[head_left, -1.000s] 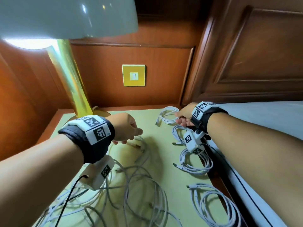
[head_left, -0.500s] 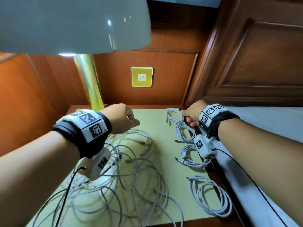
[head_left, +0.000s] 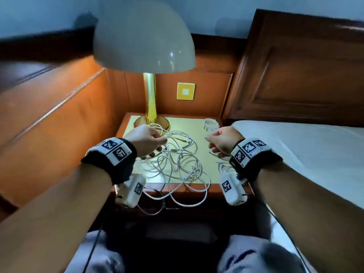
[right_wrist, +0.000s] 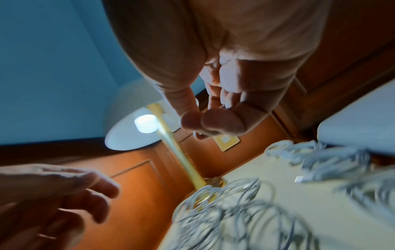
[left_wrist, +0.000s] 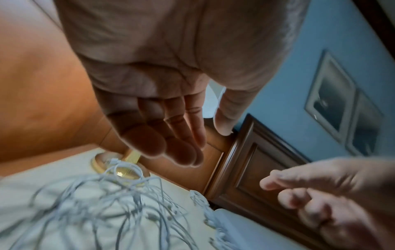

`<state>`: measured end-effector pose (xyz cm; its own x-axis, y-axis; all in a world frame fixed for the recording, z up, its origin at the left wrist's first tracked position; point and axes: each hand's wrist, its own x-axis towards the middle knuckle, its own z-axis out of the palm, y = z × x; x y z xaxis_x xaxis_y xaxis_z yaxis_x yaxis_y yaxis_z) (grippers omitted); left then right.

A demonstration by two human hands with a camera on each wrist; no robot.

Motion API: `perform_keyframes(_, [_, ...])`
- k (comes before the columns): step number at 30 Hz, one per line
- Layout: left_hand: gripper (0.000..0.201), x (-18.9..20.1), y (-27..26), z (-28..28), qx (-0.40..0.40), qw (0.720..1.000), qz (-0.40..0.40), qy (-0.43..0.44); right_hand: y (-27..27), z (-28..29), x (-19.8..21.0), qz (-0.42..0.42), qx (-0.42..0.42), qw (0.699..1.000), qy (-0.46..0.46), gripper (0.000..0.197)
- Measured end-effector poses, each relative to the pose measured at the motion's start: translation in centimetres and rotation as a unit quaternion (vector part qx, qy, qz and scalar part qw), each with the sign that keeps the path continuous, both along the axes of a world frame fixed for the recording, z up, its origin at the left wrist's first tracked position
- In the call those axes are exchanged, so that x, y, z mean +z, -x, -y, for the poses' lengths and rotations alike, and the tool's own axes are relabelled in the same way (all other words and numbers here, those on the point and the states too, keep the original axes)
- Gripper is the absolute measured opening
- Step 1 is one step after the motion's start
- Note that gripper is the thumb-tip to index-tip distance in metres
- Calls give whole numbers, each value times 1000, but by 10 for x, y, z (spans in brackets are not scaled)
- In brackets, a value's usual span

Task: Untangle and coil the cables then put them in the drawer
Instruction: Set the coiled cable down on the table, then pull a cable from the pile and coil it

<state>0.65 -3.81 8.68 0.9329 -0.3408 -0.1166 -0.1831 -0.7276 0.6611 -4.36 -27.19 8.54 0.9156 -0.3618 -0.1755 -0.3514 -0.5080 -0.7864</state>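
Observation:
A tangle of white cables (head_left: 177,160) lies in the middle of the yellow-green nightstand top (head_left: 189,123), with loops hanging over its front edge. One coiled cable (head_left: 211,124) sits at the far right corner, and more coils (head_left: 222,166) lie partly hidden under my right wrist. My left hand (head_left: 160,143) hovers over the left of the tangle, fingers relaxed and palm empty (left_wrist: 203,140). My right hand (head_left: 211,143) hovers near the right edge with loosely curled fingers (right_wrist: 205,123) and holds nothing. The tangle (left_wrist: 107,203) looks blurred in the wrist views.
A gold lamp base (head_left: 151,122) stands at the back left under a large white shade (head_left: 143,36). Wood panelling with a yellow wall plate (head_left: 186,91) closes the back and left. A white mattress (head_left: 305,146) borders the right side. The nightstand front below is in shadow.
My view has pulled back and up. Both hands have drawn back toward me, and the right hand has come away from the far coiled cable.

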Motion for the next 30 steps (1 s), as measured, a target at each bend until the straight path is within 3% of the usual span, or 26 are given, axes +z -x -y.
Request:
perform_keyframes(5, [26, -2, 77, -41, 55, 990, -58, 114, 65, -58, -12, 23, 22, 997, -76, 18])
perform_keyframes(9, [28, -24, 92, -65, 122, 969, -83, 200, 82, -90, -36, 4, 36, 991, -127, 16])
perform_keyframes(12, [22, -55, 86, -78, 173, 956, -80, 224, 76, -97, -60, -3, 50, 993, -102, 15])
perform_keyframes(15, [17, -94, 75, -91, 213, 960, -75, 169, 65, -100, -81, -11, 79, 996, -42, 13])
perform_keyframes(17, [16, -110, 57, -96, 180, 981, -52, 42, 53, -104, -90, -11, 87, 996, -31, 16])
perform_keyframes(19, [18, -108, 36, -96, 167, 984, 3, -54, 38, -112, -89, 1, 105, 994, -18, 20])
perform_keyframes(22, [15, -109, 5, -95, 186, 979, 30, -80, 11, -126, -87, 20, 128, 991, -35, 20])
perform_keyframes(26, [25, -135, -10, -94, 131, 969, -26, -209, -16, -132, -102, 12, 133, 991, 6, 16])
perform_keyframes(30, [17, -139, -15, -96, 125, 969, -34, -210, -28, -139, -111, 3, 137, 991, 7, 16])
